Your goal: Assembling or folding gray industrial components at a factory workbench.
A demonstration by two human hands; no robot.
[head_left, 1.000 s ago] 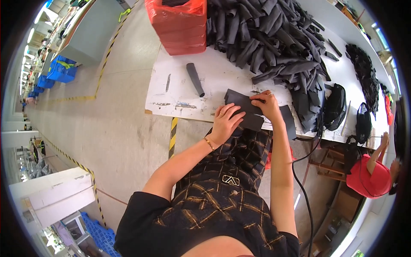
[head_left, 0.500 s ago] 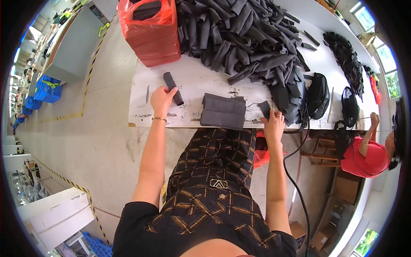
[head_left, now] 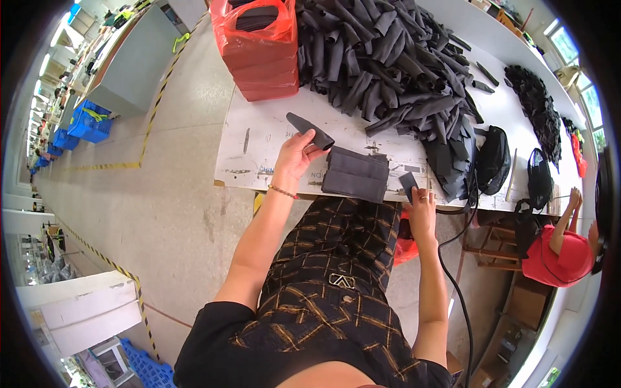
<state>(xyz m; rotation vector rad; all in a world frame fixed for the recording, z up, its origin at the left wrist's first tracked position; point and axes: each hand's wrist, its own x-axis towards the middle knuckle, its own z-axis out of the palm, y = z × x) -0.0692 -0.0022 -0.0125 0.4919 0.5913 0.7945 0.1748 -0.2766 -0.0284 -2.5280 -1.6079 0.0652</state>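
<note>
My left hand [head_left: 294,157] grips a black fabric strip [head_left: 310,130] beside the folded stack [head_left: 356,175]; right hand [head_left: 422,208] pinches a small black piece [head_left: 409,183] at the surface [head_left: 259,139] edge; red bagged boxes [head_left: 259,45] behind.

There is a single view, from a camera worn on the person's head. It looks steeply down over the torso and patterned trousers onto the near edge of a long white table [head_left: 259,139]. The table runs from upper left to right across the frame, and its straight edges bow toward the dark circular rim. Both forearms enter from below and reach up to the tabletop. The concrete floor fills the left side. Objects at the far right rim are small and probably distorted.
</note>
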